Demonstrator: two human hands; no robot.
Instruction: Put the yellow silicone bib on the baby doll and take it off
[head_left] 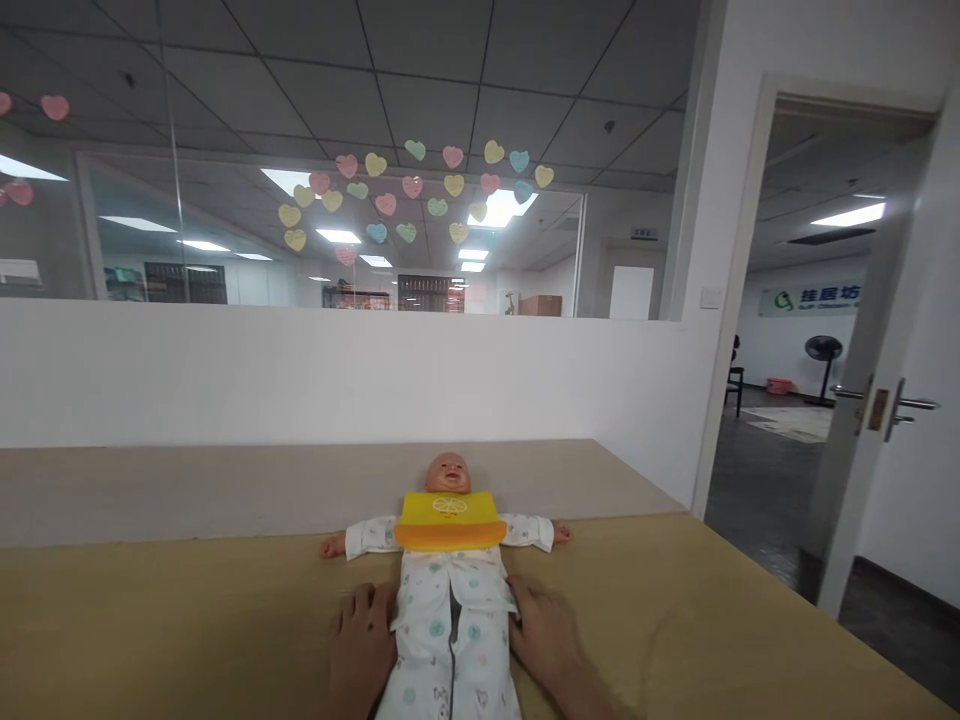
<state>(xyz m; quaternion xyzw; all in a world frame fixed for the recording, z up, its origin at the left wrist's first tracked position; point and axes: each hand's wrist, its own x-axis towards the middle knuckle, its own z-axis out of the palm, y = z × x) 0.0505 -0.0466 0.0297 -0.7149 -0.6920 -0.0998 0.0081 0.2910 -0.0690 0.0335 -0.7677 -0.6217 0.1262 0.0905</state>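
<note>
A baby doll (450,474) lies on its back on the table, head at the far end and arms spread sideways. It wears a white printed top (427,572) and white printed trousers (480,660). A yellow bib (450,510) with an orange lower pocket covers its chest. My left hand (365,635) rests open at the left side of the doll, against its clothes. On the opposite side, my right hand (547,635) lies open, its fingers touching the edge of the top. Some fingertips are hidden by the clothing.
The wooden table (187,620) meets a low white wall (337,375). Above it is a glass window with heart-shaped paper notes (386,204). At right, an open door (885,400) shows a room with a standing fan (823,348) and a red basin (778,385).
</note>
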